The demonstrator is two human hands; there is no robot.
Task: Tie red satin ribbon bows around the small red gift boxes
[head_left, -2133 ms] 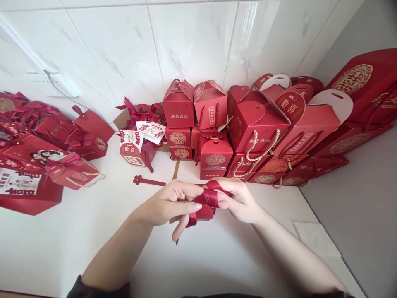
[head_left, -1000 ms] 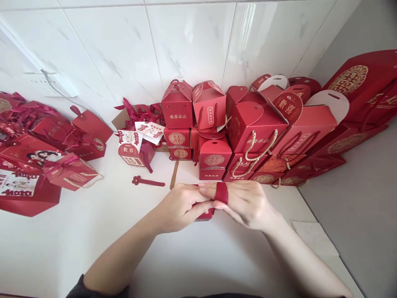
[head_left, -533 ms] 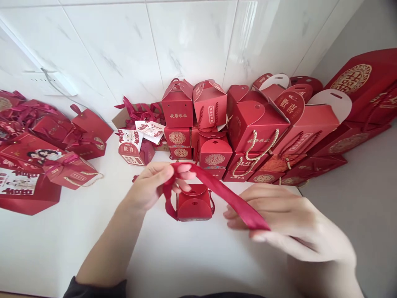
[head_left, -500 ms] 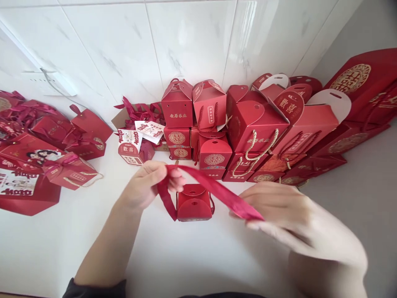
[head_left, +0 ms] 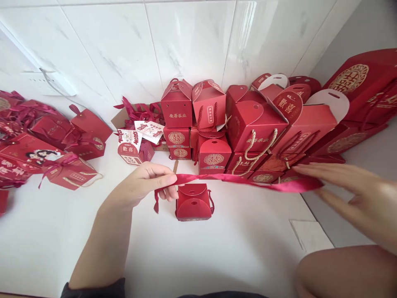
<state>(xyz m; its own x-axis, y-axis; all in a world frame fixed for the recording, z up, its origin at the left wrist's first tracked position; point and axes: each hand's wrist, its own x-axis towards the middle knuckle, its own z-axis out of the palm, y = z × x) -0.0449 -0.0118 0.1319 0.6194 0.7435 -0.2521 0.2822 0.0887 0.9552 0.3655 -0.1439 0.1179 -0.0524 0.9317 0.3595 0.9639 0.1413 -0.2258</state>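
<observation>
A dark red satin ribbon (head_left: 229, 178) stretches sideways above a small red box (head_left: 194, 203) with rounded top flaps and cord handles. My left hand (head_left: 158, 182) pinches the ribbon's left part, and a short tail hangs below its fingers. At the right, my right hand (head_left: 350, 194) is blurred, with its fingers pointing left around the ribbon's right end; the ribbon seems to lie between thumb and fingers. The small box stands upright on the white surface (head_left: 217, 256), below the ribbon and not touching either hand.
Stacked red gift boxes (head_left: 257, 128) stand along the tiled wall. Beribboned boxes (head_left: 74, 169) are piled at the left. A carton of ribbons (head_left: 139, 111) and printed cards (head_left: 149, 130) sit behind. A white square plate (head_left: 310, 234) lies at the right.
My right hand has moved right and slightly up, drawing the ribbon out nearly level. The loop under my left hand has shrunk to a short tail. A red box at the far left is mostly gone from view.
</observation>
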